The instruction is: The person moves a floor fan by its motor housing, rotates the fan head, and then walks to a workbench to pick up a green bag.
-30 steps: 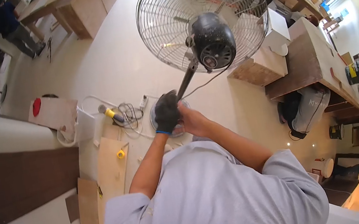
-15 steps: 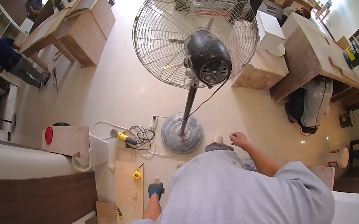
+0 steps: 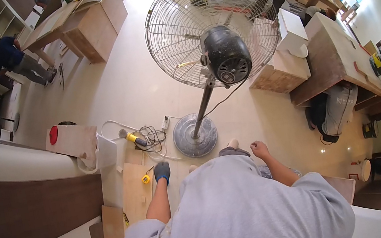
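My left hand (image 3: pixel 162 170), in a dark glove with a blue cuff, reaches down beside a light wooden board (image 3: pixel 135 186). Its back faces me and hides the fingers. A yellow tape measure (image 3: pixel 145 179) lies on the board just left of the glove. My right hand (image 3: pixel 259 150) is bare and held in front of my body, near my shoe (image 3: pixel 233 143). Its fingers are curled together; whatever they may hold is too small to make out. Ahead of both hands stands the round base (image 3: pixel 195 136) of a pedestal fan (image 3: pixel 226 55).
A yellow power tool (image 3: pixel 132 137) with a tangled black cord and a white extension socket (image 3: pixel 165 122) lie left of the fan base. A person in grey (image 3: pixel 339 106) crouches under a wooden workbench (image 3: pixel 326 58) at right. Another person (image 3: pixel 10 53) stands by a bench at left.
My left hand has moved forward, closer to the tape measure's level. My right hand has shifted slightly right and down in view. The camera view has shifted a little.
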### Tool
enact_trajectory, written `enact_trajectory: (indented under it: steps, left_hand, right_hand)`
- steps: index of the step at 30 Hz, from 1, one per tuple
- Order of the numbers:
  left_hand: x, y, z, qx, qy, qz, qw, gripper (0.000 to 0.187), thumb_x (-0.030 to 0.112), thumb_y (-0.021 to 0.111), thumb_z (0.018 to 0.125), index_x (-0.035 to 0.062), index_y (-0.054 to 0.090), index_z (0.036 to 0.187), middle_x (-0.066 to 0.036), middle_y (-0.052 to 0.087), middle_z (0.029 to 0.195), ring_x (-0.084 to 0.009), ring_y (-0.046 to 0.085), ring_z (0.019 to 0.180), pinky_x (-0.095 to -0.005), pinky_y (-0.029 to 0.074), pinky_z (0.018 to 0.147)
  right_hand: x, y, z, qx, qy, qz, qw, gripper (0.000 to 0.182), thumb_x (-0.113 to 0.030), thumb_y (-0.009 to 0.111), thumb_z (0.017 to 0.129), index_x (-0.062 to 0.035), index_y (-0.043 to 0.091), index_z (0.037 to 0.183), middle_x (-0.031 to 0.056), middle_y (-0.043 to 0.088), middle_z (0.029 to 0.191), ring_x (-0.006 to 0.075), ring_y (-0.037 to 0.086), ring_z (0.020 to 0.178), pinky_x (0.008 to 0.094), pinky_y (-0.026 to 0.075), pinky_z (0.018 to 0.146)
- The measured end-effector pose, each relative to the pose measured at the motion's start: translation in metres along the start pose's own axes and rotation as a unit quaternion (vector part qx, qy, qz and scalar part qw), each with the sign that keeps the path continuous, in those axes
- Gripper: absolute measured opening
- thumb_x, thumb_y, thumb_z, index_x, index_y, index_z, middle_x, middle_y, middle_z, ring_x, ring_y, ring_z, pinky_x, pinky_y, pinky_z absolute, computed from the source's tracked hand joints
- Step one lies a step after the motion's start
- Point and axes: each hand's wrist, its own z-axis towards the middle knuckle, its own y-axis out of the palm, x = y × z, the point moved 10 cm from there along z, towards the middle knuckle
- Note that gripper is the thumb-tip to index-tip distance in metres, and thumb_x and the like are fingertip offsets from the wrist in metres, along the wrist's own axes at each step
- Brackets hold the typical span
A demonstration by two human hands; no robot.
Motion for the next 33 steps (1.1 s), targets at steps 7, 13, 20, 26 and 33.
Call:
enact_trajectory:
  steps: [7,13,20,26,33]
  left_hand:
    - [0.13,-0.143,0.022,0.223,0.077,-0.272,0.933,0.032,0.027,0.055,0.088,0.0035,0.067,0.107,-0.02,0.067,0.104,-0.0367,0.063,0.099,-0.0428,0.048,0.089]
    - [0.218,-0.233,0.022,0.27,0.183,-0.314,0.892,0.028,0.016,0.059,0.086,0.0051,0.066,0.111,-0.018,0.068,0.104,-0.0333,0.064,0.097,-0.041,0.05,0.087]
    - [0.321,-0.292,0.035,0.405,0.338,-0.057,0.848,0.044,0.015,0.063,0.084,0.0089,0.058,0.127,-0.015,0.057,0.129,-0.0331,0.059,0.11,-0.0455,0.049,0.087]
    - [0.356,-0.278,0.08,0.413,0.306,0.181,0.838,0.054,0.012,0.053,0.085,0.0075,0.047,0.138,-0.018,0.047,0.141,-0.0337,0.053,0.119,-0.0513,0.042,0.094]
    - [0.371,-0.261,0.116,0.372,0.237,0.206,0.873,0.052,0.014,0.048,0.09,0.0053,0.042,0.141,-0.021,0.047,0.139,-0.0366,0.053,0.118,-0.0566,0.042,0.094]
  right_hand:
    - [-0.014,-0.01,0.006,-0.01,0.003,0.004,1.0,0.028,-0.027,0.063,0.086,-0.0018,0.07,0.097,0.0173,0.071,0.085,0.0286,0.069,0.077,0.0382,0.054,0.072]
    - [0.033,0.007,-0.016,-0.056,0.043,-0.024,0.997,0.029,-0.026,0.063,0.086,-0.0001,0.07,0.097,0.0151,0.071,0.079,0.0232,0.068,0.066,0.036,0.054,0.067]
    - [0.072,0.016,-0.03,-0.085,0.082,-0.022,0.993,0.03,-0.024,0.062,0.088,0.001,0.069,0.101,0.0144,0.071,0.082,0.021,0.069,0.066,0.0334,0.055,0.065]
    - [0.069,0.004,-0.031,-0.101,0.098,0.023,0.99,0.031,-0.024,0.062,0.09,0.0016,0.067,0.107,0.0162,0.071,0.091,0.0215,0.07,0.069,0.0315,0.055,0.064]
    - [0.093,0.002,-0.045,-0.133,0.132,0.023,0.982,0.032,-0.024,0.062,0.09,0.0026,0.066,0.109,0.0162,0.071,0.092,0.0221,0.071,0.07,0.0322,0.055,0.063]
